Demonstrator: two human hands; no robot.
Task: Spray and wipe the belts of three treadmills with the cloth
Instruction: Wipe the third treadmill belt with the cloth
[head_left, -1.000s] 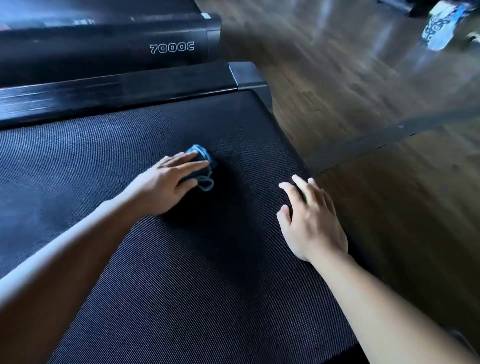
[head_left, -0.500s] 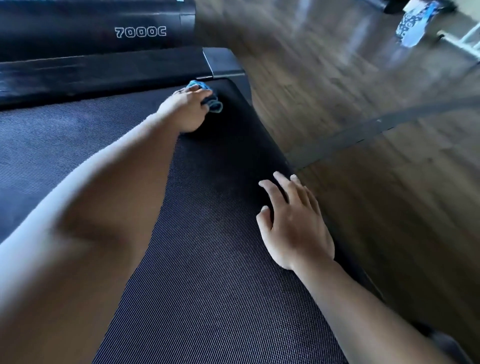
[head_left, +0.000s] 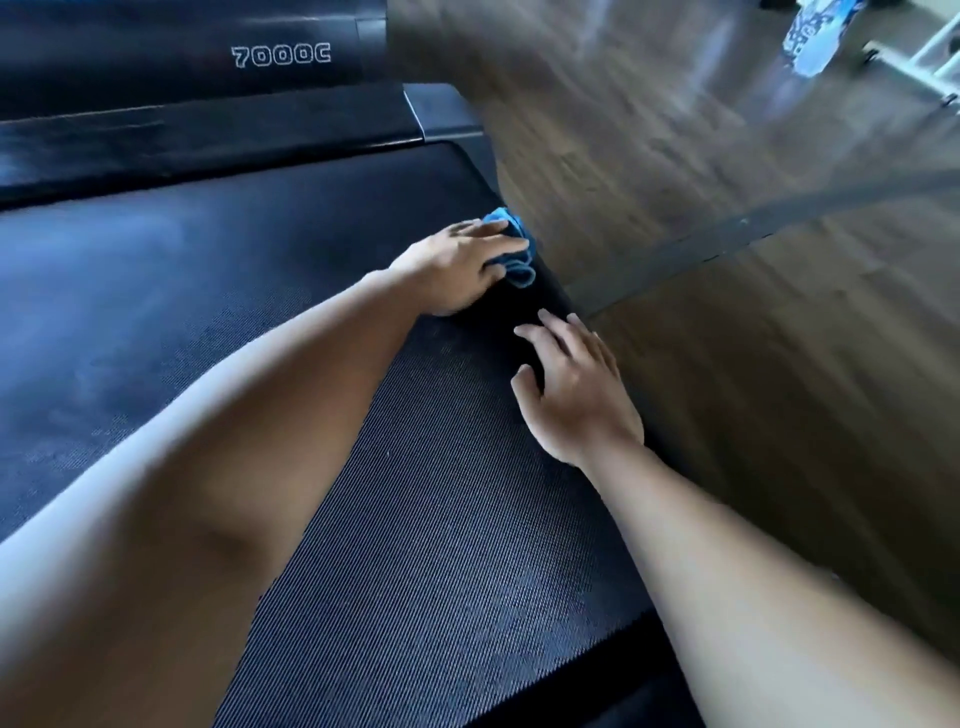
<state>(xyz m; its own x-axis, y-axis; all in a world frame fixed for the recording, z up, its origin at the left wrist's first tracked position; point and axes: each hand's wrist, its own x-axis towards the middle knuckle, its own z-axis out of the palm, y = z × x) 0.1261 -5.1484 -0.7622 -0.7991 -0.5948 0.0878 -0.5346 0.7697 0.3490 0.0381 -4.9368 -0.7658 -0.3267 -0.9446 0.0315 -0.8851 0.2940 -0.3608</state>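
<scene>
A black ribbed treadmill belt (head_left: 405, 519) fills the lower left of the head view. My left hand (head_left: 457, 267) presses a small bunched blue cloth (head_left: 517, 249) flat onto the belt at its right edge, fingers straight over the cloth. My right hand (head_left: 576, 389) rests palm down on the belt just behind it, fingers spread, holding nothing. No spray bottle is clearly in view.
The treadmill's black front hood (head_left: 208, 57) marked 7000C and a glossy cross bar (head_left: 208, 140) lie ahead. Wooden floor (head_left: 727, 156) with a dark strip (head_left: 753, 234) runs to the right. A blue-and-white patterned object (head_left: 815, 36) and a white frame (head_left: 919, 57) sit far right.
My left hand drew the cloth back from the belt's front right corner along the right edge, towards my right hand. My right hand stayed planted on the belt.
</scene>
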